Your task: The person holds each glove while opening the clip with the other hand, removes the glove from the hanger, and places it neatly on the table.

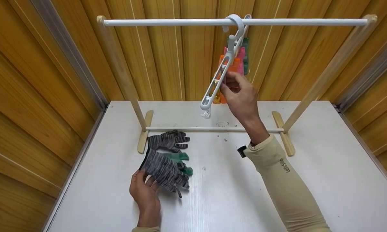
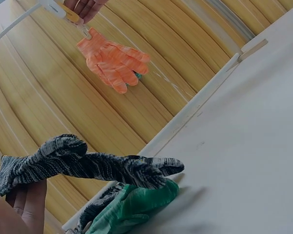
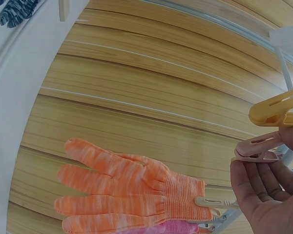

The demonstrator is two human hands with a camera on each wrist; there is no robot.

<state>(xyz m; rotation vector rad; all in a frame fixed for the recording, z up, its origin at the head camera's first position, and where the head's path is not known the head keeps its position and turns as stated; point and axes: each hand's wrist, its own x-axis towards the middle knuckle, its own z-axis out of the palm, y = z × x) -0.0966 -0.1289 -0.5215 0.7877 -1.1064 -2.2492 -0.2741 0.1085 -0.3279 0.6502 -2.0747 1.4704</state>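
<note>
So the left hand has a grey-and-black striped knit glove by the cuff, thumb on one side and fingers tucked on the other, with the glove's fingers pointing off to the right of that hand. That glove is up above the white tabletop. Green-coated glove fingers poke out from under it, and another dark striped knit glove lies a bit farther forward than the left hand.

The right hand is up higher, pinching a pale pink plastic clothespin between thumb and fingers. It's right at the white plastic slotted hanger, which is hooked over a white rod above that hand. A yellow plastic clothespin sits just beside the pink one, and a small white plastic clip dangles at the hanger end nearest the person.

Just past the right hand, an orange knit glove hangs by its cuff from a beige plastic clothespin. Behind that there's a pink knit glove, then something dark green, too covered to make out.
</note>
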